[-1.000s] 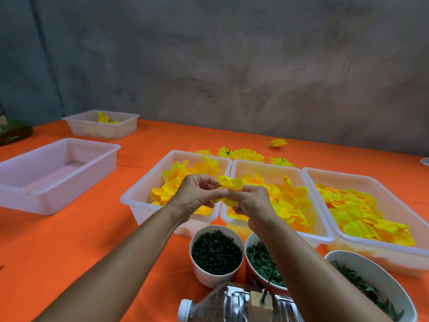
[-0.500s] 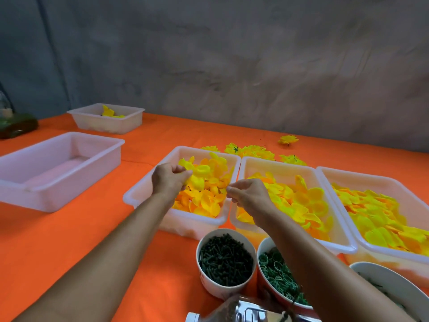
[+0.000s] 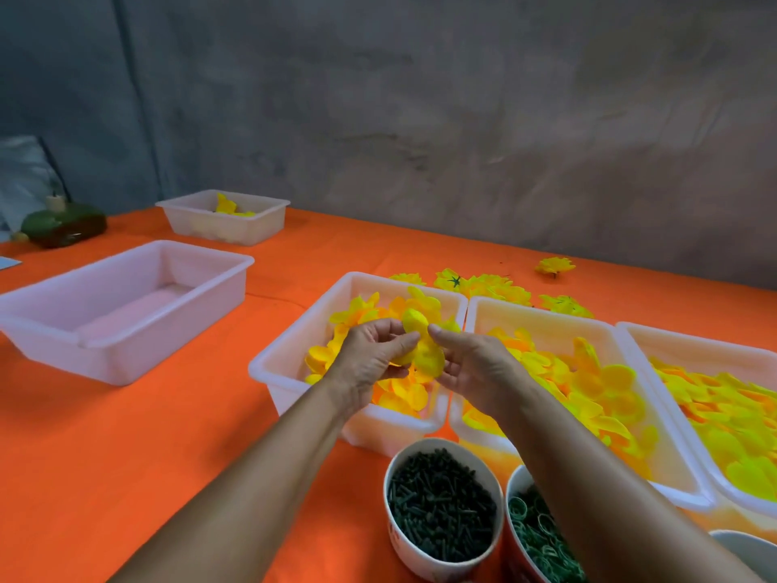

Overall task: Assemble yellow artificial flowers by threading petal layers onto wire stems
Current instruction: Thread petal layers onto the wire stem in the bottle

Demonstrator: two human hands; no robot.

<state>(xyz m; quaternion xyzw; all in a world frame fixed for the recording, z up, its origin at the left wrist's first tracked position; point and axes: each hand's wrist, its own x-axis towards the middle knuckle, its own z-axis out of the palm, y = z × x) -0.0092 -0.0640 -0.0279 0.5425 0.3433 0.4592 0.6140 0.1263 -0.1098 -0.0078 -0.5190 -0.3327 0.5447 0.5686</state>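
Both hands meet above the leftmost of three white bins (image 3: 281, 374) that hold loose yellow petal layers. My left hand (image 3: 370, 359) and my right hand (image 3: 471, 363) pinch a yellow petal layer (image 3: 424, 347) between their fingertips. The middle bin (image 3: 542, 326) and the right bin (image 3: 698, 351) also hold yellow petals. A white cup of dark green stem pieces (image 3: 441, 507) stands in front, beside a cup of green rings (image 3: 534, 528). No wire stem shows in the hands. Finished yellow flowers (image 3: 487, 286) lie behind the bins.
An empty white bin (image 3: 126, 313) sits at the left on the orange table (image 3: 126, 456). A smaller bin (image 3: 227, 218) with a few yellow petals stands at the back. A dark green object (image 3: 63, 225) rests at the far left. A grey wall rises behind.
The hands were apart half a second ago, the left reaching into the left bin. Now they have come together again, holding a petal layer between them.
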